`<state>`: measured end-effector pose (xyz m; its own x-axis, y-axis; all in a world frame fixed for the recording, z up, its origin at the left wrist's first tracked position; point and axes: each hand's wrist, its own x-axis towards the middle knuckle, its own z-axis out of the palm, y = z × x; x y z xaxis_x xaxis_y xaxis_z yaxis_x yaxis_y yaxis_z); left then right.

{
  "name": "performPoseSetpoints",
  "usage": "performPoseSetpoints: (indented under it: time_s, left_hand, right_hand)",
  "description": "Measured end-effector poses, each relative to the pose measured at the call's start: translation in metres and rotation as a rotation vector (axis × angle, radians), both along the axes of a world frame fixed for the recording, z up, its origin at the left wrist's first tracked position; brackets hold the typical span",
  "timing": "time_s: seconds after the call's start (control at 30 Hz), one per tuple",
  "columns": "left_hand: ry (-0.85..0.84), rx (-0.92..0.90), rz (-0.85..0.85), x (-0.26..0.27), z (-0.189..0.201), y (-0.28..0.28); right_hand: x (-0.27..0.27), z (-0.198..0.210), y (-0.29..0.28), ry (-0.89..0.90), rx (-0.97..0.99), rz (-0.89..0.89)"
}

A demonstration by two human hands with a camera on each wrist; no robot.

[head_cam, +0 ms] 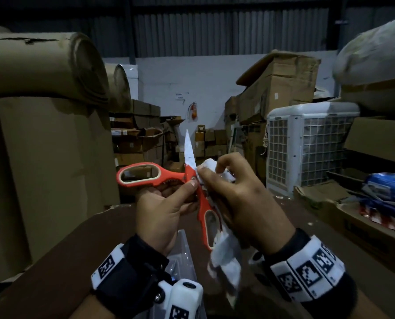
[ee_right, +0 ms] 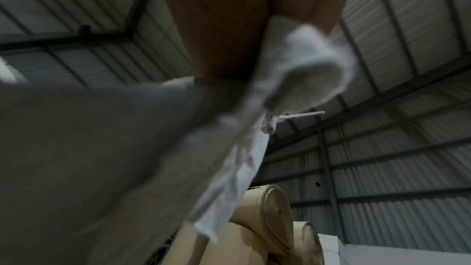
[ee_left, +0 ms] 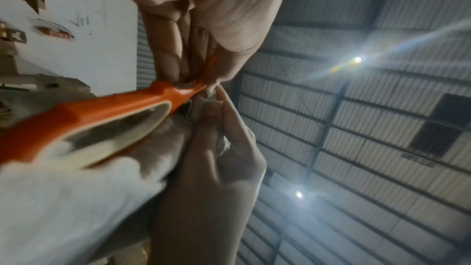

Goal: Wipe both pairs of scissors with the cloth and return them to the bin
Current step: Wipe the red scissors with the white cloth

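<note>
Orange scissors with cream-lined handle loops are held up, spread wide; one blade points up. My left hand grips them near the pivot, thumb by the screw. My right hand pinches a white cloth round the other blade beside the pivot; the cloth's tail hangs down over the lower handle. In the left wrist view the orange handle crosses the frame with the cloth below. The right wrist view shows the blurred cloth. A clear plastic bin lies below my hands. A second pair is not visible.
A brown table runs under my hands. Big cardboard rolls and boxes stand left. A white cooler and stacked cartons stand right. An open box with blue packs sits at the far right.
</note>
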<state>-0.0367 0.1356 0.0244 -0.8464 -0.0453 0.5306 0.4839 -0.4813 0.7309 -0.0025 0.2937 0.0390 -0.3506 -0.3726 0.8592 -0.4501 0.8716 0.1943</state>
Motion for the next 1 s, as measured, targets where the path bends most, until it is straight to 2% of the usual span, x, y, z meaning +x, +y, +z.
performPoseSetpoints:
  time_s: [0.23, 0.4, 0.53, 0.7, 1.0]
  left_hand:
    - [0.003, 0.012, 0.03, -0.002, 0.005, -0.006]
    - [0.019, 0.002, 0.034, -0.003, 0.01, -0.011]
    - [0.044, -0.044, 0.015, 0.002, 0.005, -0.004]
    - [0.052, -0.051, 0.028, 0.001, 0.002, -0.001]
    - [-0.021, -0.024, -0.005, 0.004, -0.001, 0.001]
  right_hand:
    - [0.007, 0.006, 0.005, -0.051, 0.156, 0.009]
    - [0.014, 0.013, 0.005, 0.073, -0.009, 0.011]
    - [0.014, 0.009, -0.003, 0.091, -0.066, -0.039]
    - [0.01, 0.005, -0.005, 0.06, 0.018, -0.094]
    - [0.014, 0.015, 0.005, -0.018, 0.129, -0.054]
